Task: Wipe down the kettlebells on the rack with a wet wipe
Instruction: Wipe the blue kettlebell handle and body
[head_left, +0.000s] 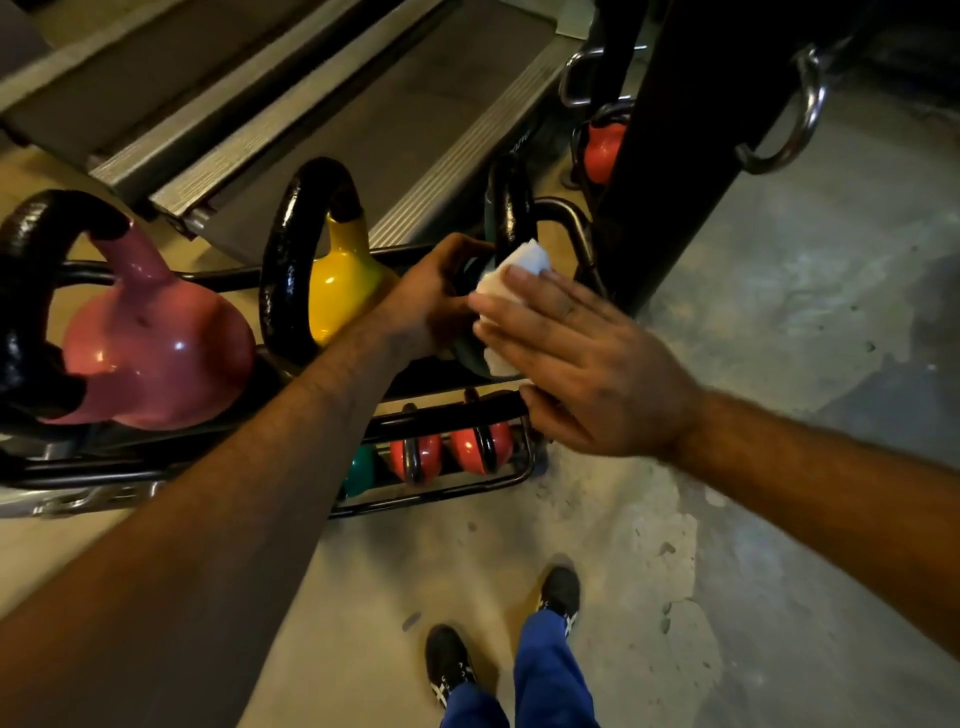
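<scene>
A pink kettlebell (156, 353) is sitting at the left of the rack (452, 410), a yellow kettlebell (337, 291) beside it. The left hand (431, 296) is curling its fingers around the dark teal kettlebell (470, 358) at the rack's right end. The right hand (587, 374) is pressing the white wipe (514, 270) against it with fingers straight and together.

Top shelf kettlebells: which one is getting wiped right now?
The dark teal kettlebell at the rack's right end. Right hand presses the white wipe on it; pink and yellow kettlebells sit untouched.
</scene>
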